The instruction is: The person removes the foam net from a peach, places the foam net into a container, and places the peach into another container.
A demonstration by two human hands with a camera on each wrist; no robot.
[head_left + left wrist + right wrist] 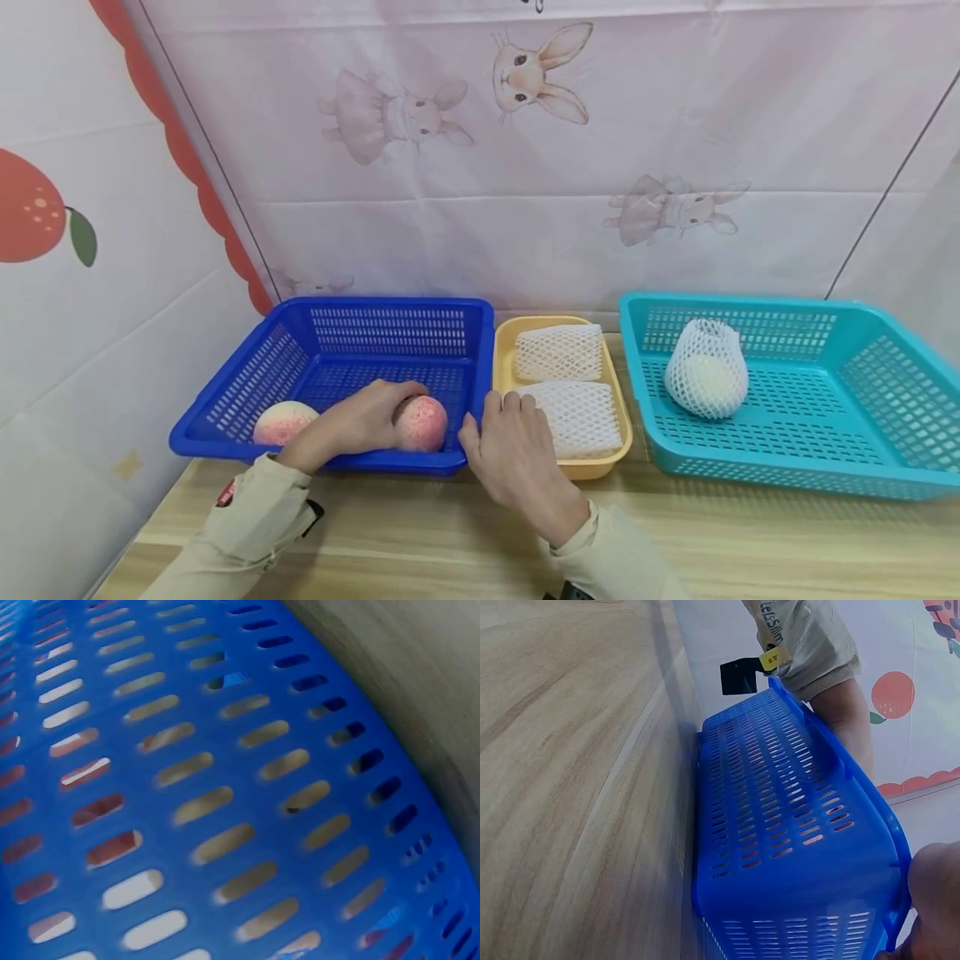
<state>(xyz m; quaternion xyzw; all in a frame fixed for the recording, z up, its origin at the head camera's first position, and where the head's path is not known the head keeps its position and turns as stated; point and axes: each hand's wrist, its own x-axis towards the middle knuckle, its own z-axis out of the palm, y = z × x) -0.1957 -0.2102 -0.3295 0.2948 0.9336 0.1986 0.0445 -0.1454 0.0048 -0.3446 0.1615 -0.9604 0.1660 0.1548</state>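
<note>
- Three containers stand in a row along the back of the wood-grain worktop (420, 533).
- Blue basket (480, 358), slotted, nearest the worktop's left edge: it holds two peaches, one toward each front corner.
- Pink peach (423, 423): inside the blue basket's front right corner, grasped by the left hand (367, 419), which reaches over the front rim with its fingers bent round the fruit.
- Second peach (285, 419), cream with pink speckling: by the basket's front left corner, partly hidden behind the left wrist.
- Right hand (513, 450): at the blue basket's front right corner and the adjoining left edge of the yellow tray (592, 468), thumb by the basket rim; whether it grasps that rim or only rests there, I cannot tell.
- Yellow tray, middle of the row: two white foam nets lie in it, the back net (558, 352) near the back edge, the front net (581, 417) toward the front edge, close to the right hand.
- Teal basket (750, 473), toward the worktop's right: one netted fruit (707, 375), pale and round, sits upright near its left edge.
- Writing: the right wrist view shows dark print on the left sleeve (810, 645), apparently "LetsSlim"; just beside it, a yellow tag (772, 658) bears characters too small to read.
- Red patch (226, 493) on that sleeve's cuff: its pale marks are illegible.
</note>
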